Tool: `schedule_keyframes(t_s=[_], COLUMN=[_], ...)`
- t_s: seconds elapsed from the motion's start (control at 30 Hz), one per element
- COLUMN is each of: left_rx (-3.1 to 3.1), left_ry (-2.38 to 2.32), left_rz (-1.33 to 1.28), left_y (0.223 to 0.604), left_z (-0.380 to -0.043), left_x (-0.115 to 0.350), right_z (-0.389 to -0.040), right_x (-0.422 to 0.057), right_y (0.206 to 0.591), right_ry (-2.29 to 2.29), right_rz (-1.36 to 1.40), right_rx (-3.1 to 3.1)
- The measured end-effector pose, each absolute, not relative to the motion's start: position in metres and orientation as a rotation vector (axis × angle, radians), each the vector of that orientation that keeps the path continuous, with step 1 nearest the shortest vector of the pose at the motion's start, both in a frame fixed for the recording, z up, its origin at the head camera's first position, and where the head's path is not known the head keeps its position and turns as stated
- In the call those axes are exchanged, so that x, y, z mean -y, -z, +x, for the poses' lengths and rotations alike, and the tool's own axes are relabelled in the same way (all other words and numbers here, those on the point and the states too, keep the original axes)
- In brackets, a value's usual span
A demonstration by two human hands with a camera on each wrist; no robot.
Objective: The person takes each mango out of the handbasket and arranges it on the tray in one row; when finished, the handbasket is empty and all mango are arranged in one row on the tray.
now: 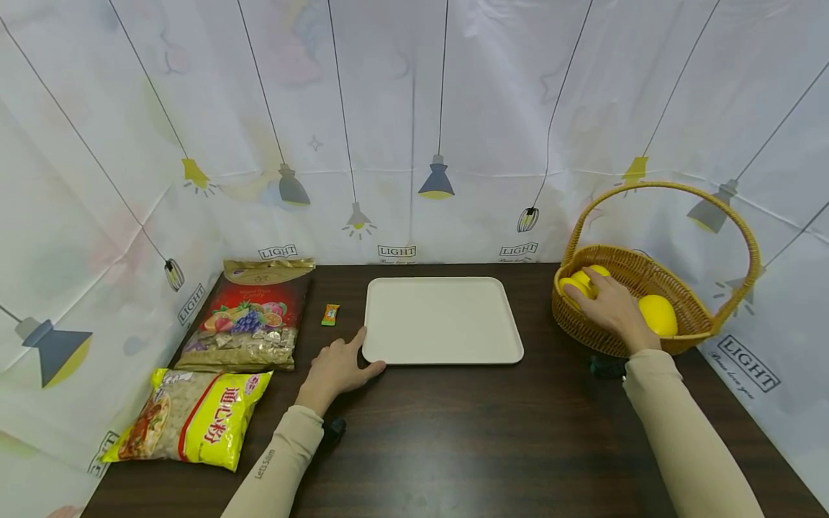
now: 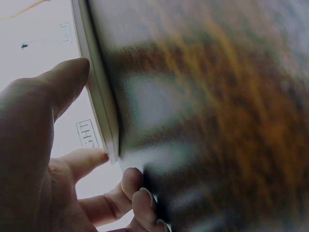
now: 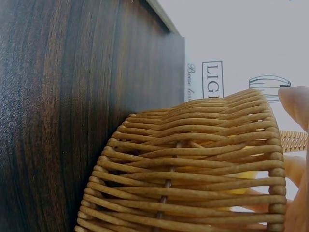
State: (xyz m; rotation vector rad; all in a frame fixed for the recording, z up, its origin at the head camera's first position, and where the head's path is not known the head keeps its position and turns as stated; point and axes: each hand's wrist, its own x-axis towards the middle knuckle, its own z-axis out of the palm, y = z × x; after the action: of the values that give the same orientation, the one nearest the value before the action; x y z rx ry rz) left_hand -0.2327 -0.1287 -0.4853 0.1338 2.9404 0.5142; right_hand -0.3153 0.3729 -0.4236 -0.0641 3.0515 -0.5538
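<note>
My left hand (image 1: 335, 370) touches the near left corner of a white rectangular tray (image 1: 444, 320), thumb on the front edge and index finger on the left edge. In the left wrist view the thumb (image 2: 72, 79) lies against the tray rim (image 2: 99, 82). At the right, my right hand (image 1: 612, 308) reaches into a wicker basket (image 1: 586, 327) over smooth yellow fruits (image 1: 573, 286), which look like lemons. Another yellow fruit (image 1: 658, 315) lies beside the wrist. The right wrist view shows the thumb (image 3: 295, 104) above the basket rim; the weave partly hides the other fingers.
A small orange-and-green wrapped candy (image 1: 330, 314) lies left of the tray. Further left are a red-and-gold candy bag (image 1: 249, 316) and a yellow pasta bag (image 1: 194, 417). The basket's tall arched handle (image 1: 673, 185) rises above it. A patterned cloth (image 1: 388, 129) hangs behind the dark table (image 1: 466, 439).
</note>
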Motion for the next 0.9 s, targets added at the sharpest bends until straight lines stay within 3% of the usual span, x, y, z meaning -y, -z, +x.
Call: schedule_keyframes(t_s=[0.9], left_rx=[-2.952], left_ry=[-0.512], left_rz=[0.117], left_y=[0.486], left_z=[-0.233], left_x=[0.128], right_z=[-0.322], right_x=[-0.372], right_y=[0.433], right_ry=[0.559], right_rz=[-0.297], right_rx=[-3.126])
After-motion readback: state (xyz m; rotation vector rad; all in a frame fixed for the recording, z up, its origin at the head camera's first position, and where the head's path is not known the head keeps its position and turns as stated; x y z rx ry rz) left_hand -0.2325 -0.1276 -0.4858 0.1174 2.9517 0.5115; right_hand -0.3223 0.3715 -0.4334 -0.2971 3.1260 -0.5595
